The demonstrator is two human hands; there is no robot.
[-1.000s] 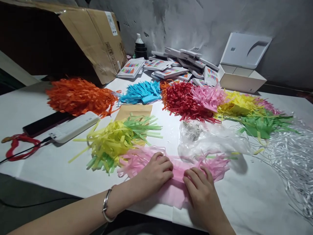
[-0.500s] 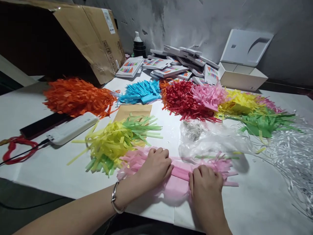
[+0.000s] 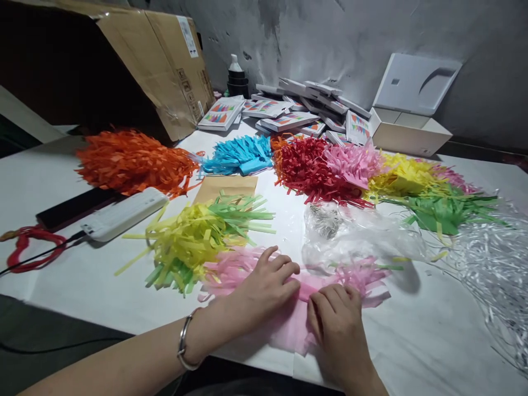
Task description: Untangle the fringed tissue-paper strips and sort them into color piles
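Observation:
A sheet of pink tissue paper (image 3: 292, 324) with fringed ends lies at the front of the table, its middle folded into a darker band. My left hand (image 3: 272, 278) rests over this band, fingers loosely spread and thumb against the paper. On the band's right part, my right hand (image 3: 336, 313) has its fingers curled and pinching the paper. Pink fringe (image 3: 363, 276) fans out beyond the right hand, and more lies left of the left hand. Just behind the left hand is a yellow and green tissue fringe bundle (image 3: 190, 234). What the palms cover is hidden.
Orange (image 3: 132, 162), blue (image 3: 239, 154), red (image 3: 307, 168) and green (image 3: 449, 209) fringe bundles line the back. A clear plastic bag (image 3: 358, 234) lies behind my right hand. Silver strands (image 3: 495, 275) cover the right side. Cartons (image 3: 289, 121) and a cardboard box (image 3: 165, 66) stand behind.
My left hand has loosened, its fingers lifting and spreading, and shifted slightly right. The right hand has moved a little left along the pink paper. The sheet's front part lies flatter.

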